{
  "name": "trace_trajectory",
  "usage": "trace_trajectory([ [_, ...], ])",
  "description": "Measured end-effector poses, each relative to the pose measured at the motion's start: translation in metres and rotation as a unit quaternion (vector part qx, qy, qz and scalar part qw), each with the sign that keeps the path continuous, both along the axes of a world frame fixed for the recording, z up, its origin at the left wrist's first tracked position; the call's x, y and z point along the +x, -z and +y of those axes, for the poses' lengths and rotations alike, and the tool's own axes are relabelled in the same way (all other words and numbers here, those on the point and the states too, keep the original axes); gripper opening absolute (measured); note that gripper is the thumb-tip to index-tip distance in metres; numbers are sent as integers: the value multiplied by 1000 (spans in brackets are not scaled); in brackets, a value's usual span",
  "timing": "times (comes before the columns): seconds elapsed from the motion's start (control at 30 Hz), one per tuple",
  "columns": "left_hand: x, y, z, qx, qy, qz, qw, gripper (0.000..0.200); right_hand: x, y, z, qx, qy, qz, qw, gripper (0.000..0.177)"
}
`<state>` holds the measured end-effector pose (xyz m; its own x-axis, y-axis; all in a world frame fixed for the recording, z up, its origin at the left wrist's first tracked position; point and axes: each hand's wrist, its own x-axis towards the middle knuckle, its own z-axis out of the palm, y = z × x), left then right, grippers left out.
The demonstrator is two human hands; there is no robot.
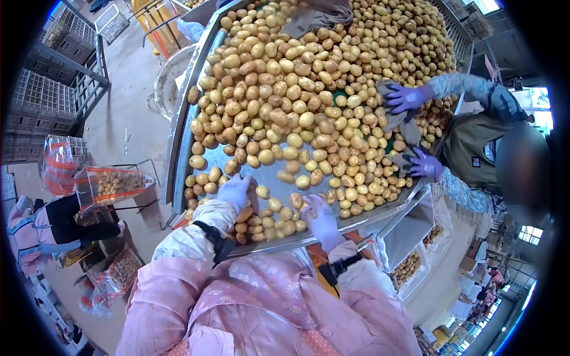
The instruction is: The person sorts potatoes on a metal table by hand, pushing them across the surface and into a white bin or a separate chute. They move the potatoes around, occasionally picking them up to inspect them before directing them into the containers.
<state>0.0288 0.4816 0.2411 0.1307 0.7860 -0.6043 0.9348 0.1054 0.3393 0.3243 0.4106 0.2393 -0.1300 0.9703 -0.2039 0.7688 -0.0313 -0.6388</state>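
Yellow-brown potatoes (285,77) are heaped over a large metal sorting table (270,176). My left hand (236,193), in a pale purple glove, rests among the potatoes at the near edge, its fingers stretched apart and nothing visible in them. To the right, my right hand (322,221) wears a similar glove. Its fingers are bent round a potato (307,211) that is partly hidden by them. Several loose potatoes (275,204) lie between my two hands.
Across the table's right side, a co-worker's purple-gloved hands (405,98) handle dark cloths (409,132) on the potatoes. Another cloth (317,18) lies at the far end. Crates of potatoes (408,267) stand below right; a mesh bag of potatoes (116,185) hangs on a frame at left.
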Motion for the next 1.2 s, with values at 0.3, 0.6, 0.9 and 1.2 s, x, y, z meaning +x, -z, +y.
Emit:
trace_trajectory([
  [0.3, 23, -43, -86, 9, 9, -362, 932, 36, -77, -29, -42, -66, -28, 54, 996, 33],
  [0.6, 53, -79, -119, -207, -60, -472, 855, 37, -44, -52, -96, -110, 85, 164, 976, 40],
  [0.9, 64, -71, -118, -78, -13, -422, 903, 38, -49, -49, -87, -159, 172, 198, 952, 43],
  [1.2, 65, -79, -104, -71, 21, -374, 924, 46, -57, -60, -68, -359, 328, 425, 764, 39],
])
